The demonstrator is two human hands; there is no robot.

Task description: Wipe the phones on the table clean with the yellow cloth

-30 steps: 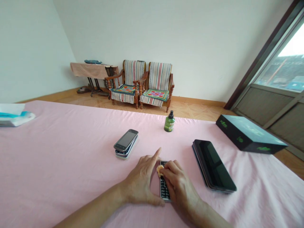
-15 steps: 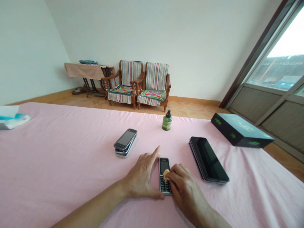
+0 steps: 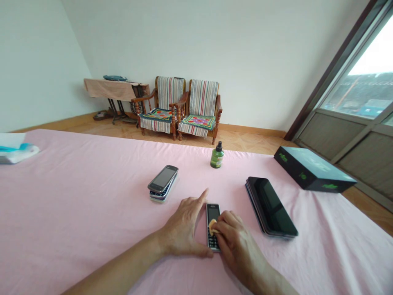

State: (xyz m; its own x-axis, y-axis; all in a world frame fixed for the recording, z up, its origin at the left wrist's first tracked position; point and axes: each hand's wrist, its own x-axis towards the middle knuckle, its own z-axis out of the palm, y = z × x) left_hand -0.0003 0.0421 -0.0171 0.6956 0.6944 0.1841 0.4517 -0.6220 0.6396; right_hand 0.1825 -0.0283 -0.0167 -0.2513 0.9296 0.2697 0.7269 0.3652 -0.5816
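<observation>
A small keypad mobile phone [image 3: 213,211] lies face up on the pink cloth. My left hand [image 3: 181,229] is spread around its left side, thumb at the bottom edge and fingers by the top corner, bracing it in place. My right hand [image 3: 236,237] is closed on a small yellow cloth [image 3: 211,226], pressed onto the phone between screen and keys. Part of the keypad is hidden by my right fingers. Left of the hands sits a stack of phones [image 3: 163,179]; on the right is a stack of larger black-screened devices [image 3: 272,207].
A green spray bottle [image 3: 217,156] stands beyond the phone. At the right lies a black box [image 3: 313,169] with green print. A white and blue packet [image 3: 20,151] is at the left edge. Past the pink-covered surface [image 3: 76,196] are two wooden chairs [image 3: 201,106] and a cloth-draped table [image 3: 110,89].
My right hand has shifted the yellow cloth slightly left across the phone. My left hand keeps its place, and the view has moved a little.
</observation>
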